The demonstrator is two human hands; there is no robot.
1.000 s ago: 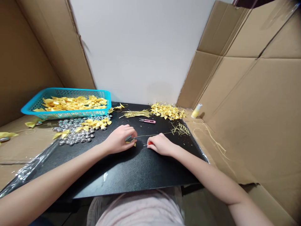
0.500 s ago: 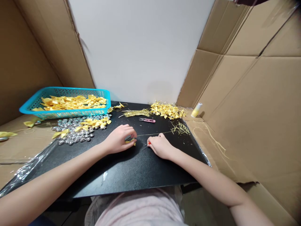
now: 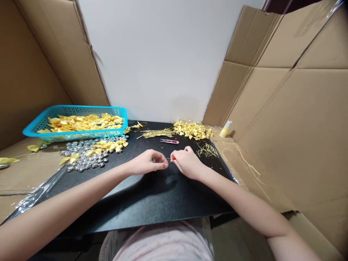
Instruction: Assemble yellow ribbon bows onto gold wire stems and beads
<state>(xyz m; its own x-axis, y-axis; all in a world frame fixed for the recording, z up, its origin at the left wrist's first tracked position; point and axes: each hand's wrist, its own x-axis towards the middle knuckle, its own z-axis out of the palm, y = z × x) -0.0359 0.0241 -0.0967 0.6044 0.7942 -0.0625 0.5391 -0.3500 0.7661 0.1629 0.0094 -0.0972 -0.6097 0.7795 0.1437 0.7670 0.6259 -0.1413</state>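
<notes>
My left hand (image 3: pixel 148 163) hovers over the middle of the black board (image 3: pixel 141 195), fingers pinched on a small piece that I cannot make out. My right hand (image 3: pixel 187 162) is close beside it, closed around a small tool with a red handle (image 3: pixel 173 158) whose tip points at the left fingertips. The two hands almost touch. A pink thread snip (image 3: pixel 169 141) lies on the board just behind them.
A teal basket (image 3: pixel 81 135) of yellow ribbon pieces stands at the back left, with silver beads (image 3: pixel 84 154) and loose yellow pieces in front. Gold wire bundle (image 3: pixel 156 133), finished yellow bows (image 3: pixel 193 129), wire scraps (image 3: pixel 208 149) and a small glue bottle (image 3: pixel 226 128) lie behind. Cardboard walls surround.
Both hands have lifted off the board and come together. The left hand no longer presses the yellow piece down, and the right hand's red tool has moved up to the left fingertips.
</notes>
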